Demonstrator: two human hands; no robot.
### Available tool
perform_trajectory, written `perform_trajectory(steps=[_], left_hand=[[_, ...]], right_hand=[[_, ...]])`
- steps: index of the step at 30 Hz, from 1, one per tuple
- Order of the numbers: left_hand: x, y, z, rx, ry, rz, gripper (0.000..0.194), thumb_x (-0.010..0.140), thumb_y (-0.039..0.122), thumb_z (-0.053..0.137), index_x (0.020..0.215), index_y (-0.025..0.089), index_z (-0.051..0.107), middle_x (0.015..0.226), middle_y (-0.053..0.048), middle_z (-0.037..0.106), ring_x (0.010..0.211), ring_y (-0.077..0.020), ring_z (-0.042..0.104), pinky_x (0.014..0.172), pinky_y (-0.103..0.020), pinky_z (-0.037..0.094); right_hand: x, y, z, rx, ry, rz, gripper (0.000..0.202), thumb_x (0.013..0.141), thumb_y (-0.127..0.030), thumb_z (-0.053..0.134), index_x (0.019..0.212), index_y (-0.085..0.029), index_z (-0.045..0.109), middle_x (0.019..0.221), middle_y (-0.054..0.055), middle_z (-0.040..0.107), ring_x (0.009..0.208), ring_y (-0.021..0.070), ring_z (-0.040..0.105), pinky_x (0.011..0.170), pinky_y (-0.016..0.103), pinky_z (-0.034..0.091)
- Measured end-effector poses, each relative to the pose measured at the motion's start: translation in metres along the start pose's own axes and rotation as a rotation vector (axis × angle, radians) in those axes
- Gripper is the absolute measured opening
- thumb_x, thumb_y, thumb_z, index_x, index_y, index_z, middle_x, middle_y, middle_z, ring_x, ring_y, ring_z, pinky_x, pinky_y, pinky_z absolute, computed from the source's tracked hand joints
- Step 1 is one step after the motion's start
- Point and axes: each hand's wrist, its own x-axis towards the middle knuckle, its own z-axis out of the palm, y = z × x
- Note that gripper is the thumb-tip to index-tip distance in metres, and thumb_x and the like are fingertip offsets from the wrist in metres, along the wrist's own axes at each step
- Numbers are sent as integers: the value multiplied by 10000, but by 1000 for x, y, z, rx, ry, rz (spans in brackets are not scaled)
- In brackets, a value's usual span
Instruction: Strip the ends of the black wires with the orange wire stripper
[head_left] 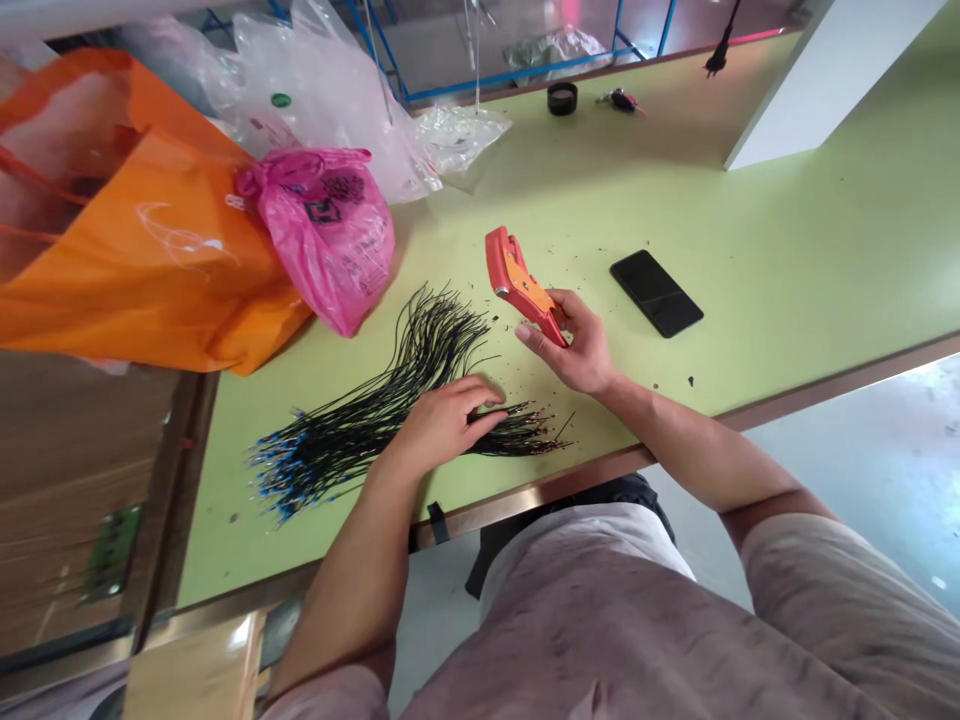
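My right hand (pixel 577 345) is closed around the handles of a red and orange wire stripper (pixel 521 285), raised a little over the table with its head pointing up and left. My left hand (pixel 450 415) lies on a bundle of thin black wires (pixel 360 415), fingers bent, thumb and forefinger apart near the wires' copper-coloured ends. Blue tips (pixel 285 470) show at the bundle's left end. A second group of wire ends (pixel 442 325) fans out beyond my left hand. Part of the bundle is hidden under that hand.
A black phone (pixel 657 292) lies to the right of my right hand. An orange bag (pixel 150 240), a pink plastic bag (pixel 330 230) and clear plastic bags (pixel 322 90) crowd the left. Farther back are a black ring-shaped object (pixel 562 98), keys (pixel 622 99) and a white post (pixel 832 80).
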Motion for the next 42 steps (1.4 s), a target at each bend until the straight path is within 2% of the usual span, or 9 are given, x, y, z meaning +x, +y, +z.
perform_trajectory(steps=[9, 12, 16, 20, 25, 29, 35, 42], left_hand=[[-3, 2, -1, 63, -57, -24, 164, 989, 365, 719, 1070, 260, 815, 1098, -57, 820, 932, -231, 761, 846, -333, 556], [-4, 8, 0, 178, -51, -30, 145, 993, 295, 664, 1014, 260, 803, 1069, -58, 816, 949, -245, 754, 859, -344, 558], [-4, 14, 2, 347, -21, -31, 139, 977, 229, 644, 920, 248, 769, 959, -72, 789, 896, -264, 729, 801, -351, 553], [-2, 15, 4, 428, -6, 12, 152, 989, 185, 627, 908, 234, 746, 945, -82, 780, 879, -257, 723, 813, -354, 569], [-4, 8, 0, 438, -25, 14, 115, 1049, 255, 645, 1051, 217, 753, 1099, -94, 811, 1045, -283, 759, 912, -396, 605], [-6, 2, -4, 363, -18, 10, 139, 1051, 325, 692, 1113, 216, 752, 1157, -100, 798, 1080, -280, 759, 924, -403, 613], [-5, 4, -4, 358, -24, 121, 177, 1082, 313, 650, 995, 225, 775, 1048, -75, 778, 1028, -260, 719, 919, -391, 588], [-6, 5, -2, 430, -15, 116, 210, 1081, 282, 627, 970, 224, 796, 1028, -71, 791, 1002, -256, 708, 903, -390, 588]], right_hand=[[-1, 1, 2, -22, -26, -31, 776, 821, -905, 774, 1218, -245, 674, 1131, 66, 745, 949, 201, 700, 848, 384, 605], [-1, 1, 2, -41, -31, -27, 786, 811, -904, 784, 1227, -246, 681, 1121, 59, 740, 937, 195, 692, 853, 379, 607], [-2, 0, 2, -53, -32, -45, 750, 837, -864, 798, 1230, -235, 682, 1089, 55, 733, 920, 193, 683, 845, 376, 600], [-1, 2, 2, -36, -34, -59, 739, 844, -855, 797, 1223, -230, 688, 1102, 61, 744, 906, 184, 678, 836, 372, 590], [-1, 4, 2, -18, -49, -53, 722, 841, -824, 825, 1225, -228, 693, 1108, 64, 755, 906, 179, 678, 828, 366, 582], [-1, 4, 1, -14, -52, -53, 698, 846, -798, 838, 1220, -227, 689, 1095, 61, 747, 907, 185, 685, 834, 374, 575], [-1, 4, 1, -27, -55, -55, 712, 848, -803, 830, 1227, -220, 680, 1108, 72, 746, 915, 191, 696, 844, 384, 578], [-1, 6, 1, -37, -48, -48, 746, 819, -841, 830, 1228, -232, 693, 1127, 73, 752, 923, 197, 700, 838, 391, 585]])
